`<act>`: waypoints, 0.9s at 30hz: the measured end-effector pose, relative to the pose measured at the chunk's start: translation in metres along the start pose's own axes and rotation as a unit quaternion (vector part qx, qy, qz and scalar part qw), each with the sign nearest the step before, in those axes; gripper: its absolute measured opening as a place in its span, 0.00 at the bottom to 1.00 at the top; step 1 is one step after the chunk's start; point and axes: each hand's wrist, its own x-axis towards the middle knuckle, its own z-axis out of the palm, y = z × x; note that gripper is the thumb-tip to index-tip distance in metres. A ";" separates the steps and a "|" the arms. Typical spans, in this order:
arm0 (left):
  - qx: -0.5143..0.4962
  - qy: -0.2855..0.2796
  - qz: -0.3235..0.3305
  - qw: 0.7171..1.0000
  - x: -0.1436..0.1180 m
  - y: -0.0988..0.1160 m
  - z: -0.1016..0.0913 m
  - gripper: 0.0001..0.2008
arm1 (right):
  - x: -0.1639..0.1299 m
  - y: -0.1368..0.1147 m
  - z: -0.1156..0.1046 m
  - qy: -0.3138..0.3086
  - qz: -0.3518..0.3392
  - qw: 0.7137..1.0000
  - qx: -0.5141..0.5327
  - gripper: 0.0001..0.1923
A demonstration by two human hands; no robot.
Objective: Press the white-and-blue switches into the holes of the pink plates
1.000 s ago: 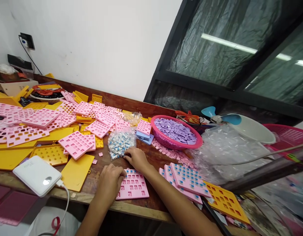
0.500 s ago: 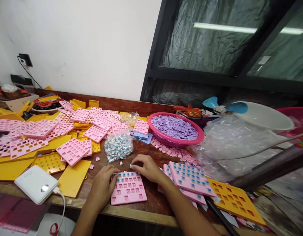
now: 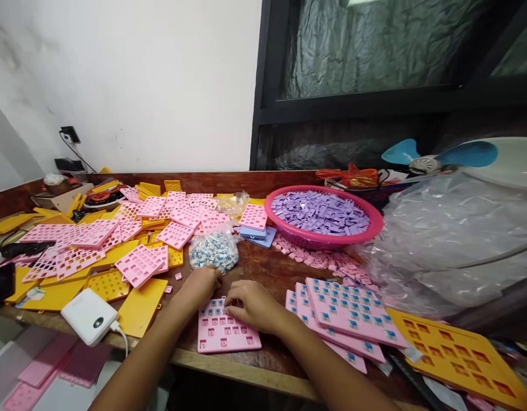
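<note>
1. The right hand (image 3: 252,305) rests curled over the far edge of a flat pink plastic grid plate (image 3: 227,331), fingertips pressed down at its top row. Whether they pinch a small piece cannot be told.
2. The left hand (image 3: 202,283) sits just beside it, at the plate's far left corner, fingers bent and loosely closed. What they hold, if anything, is hidden.
3. The plate lies directly beneath and nearer the body than both sets of fingertips, its long axis running roughly away from the person along the brown wooden bench (image 3: 272,274).
4. Just beyond the left fingers lies a clear plastic bag of small blue-and-white parts (image 3: 214,251). The left hand is the nearer to it.
5. To the right of the right hand is a stack of filled pink plates with blue inserts (image 3: 344,311). Farther off stands a round pink basket of lilac tiles (image 3: 323,214).
</note>
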 end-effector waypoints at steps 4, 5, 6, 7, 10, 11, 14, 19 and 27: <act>-0.025 0.027 0.002 0.999 -0.022 0.000 -0.011 0.14 | 0.000 -0.004 -0.001 -0.010 0.005 1.000 -0.006 0.05; -0.039 0.041 0.003 0.998 -0.033 0.000 -0.014 0.14 | 0.000 -0.005 -0.003 -0.014 0.007 1.000 -0.001 0.05; -0.084 0.063 0.006 0.995 -0.044 0.001 -0.017 0.14 | 0.000 -0.006 -0.004 -0.019 0.008 1.000 0.003 0.05; -0.131 0.077 0.009 0.988 -0.056 0.001 -0.018 0.14 | 0.000 -0.006 -0.005 -0.022 0.010 1.000 0.003 0.05; -0.220 0.063 0.014 0.973 -0.088 0.004 -0.014 0.11 | 0.001 -0.006 -0.006 -0.027 0.012 0.999 -0.017 0.04; -0.235 0.054 0.015 0.970 -0.096 0.005 -0.011 0.10 | 0.001 -0.007 -0.005 -0.027 0.013 0.999 -0.027 0.03; -0.244 0.048 0.020 0.968 -0.109 0.007 -0.002 0.08 | 0.002 -0.008 -0.003 -0.035 0.014 0.998 -0.060 0.03; -0.203 0.066 0.018 0.977 -0.110 0.004 0.004 0.06 | 0.005 -0.013 0.001 -0.063 0.019 0.994 -0.088 0.04; -0.261 0.070 0.006 0.963 -0.113 0.002 0.014 0.08 | 0.004 -0.014 0.003 -0.063 0.024 0.994 -0.085 0.03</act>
